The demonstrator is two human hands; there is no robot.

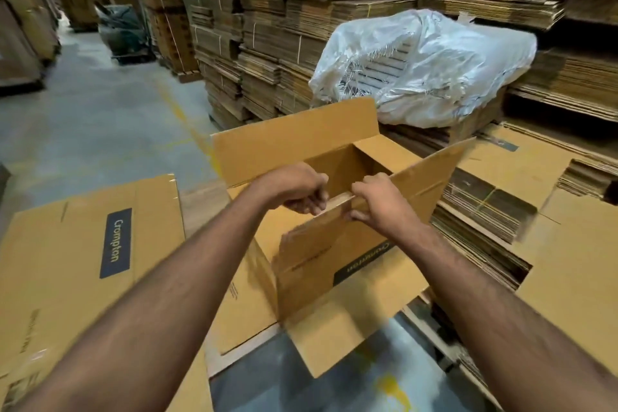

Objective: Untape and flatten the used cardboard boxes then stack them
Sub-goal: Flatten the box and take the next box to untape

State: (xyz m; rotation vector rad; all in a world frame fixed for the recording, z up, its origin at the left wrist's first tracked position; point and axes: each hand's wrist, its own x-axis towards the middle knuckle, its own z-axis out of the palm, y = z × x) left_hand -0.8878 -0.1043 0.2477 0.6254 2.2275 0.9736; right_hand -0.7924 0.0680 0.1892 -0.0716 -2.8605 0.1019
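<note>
I see my left hand [294, 189] and right hand [378, 202] both clamped on the near flap edge of the open Crompton cardboard box [334, 244]. A flattened Crompton box [83, 261] lies left of my left hand.

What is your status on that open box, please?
Both hands, left and right, grip the near flap's edge. Box open, flaps up, not yet flat. Flattened box lies at left. Nothing in the way.
</note>
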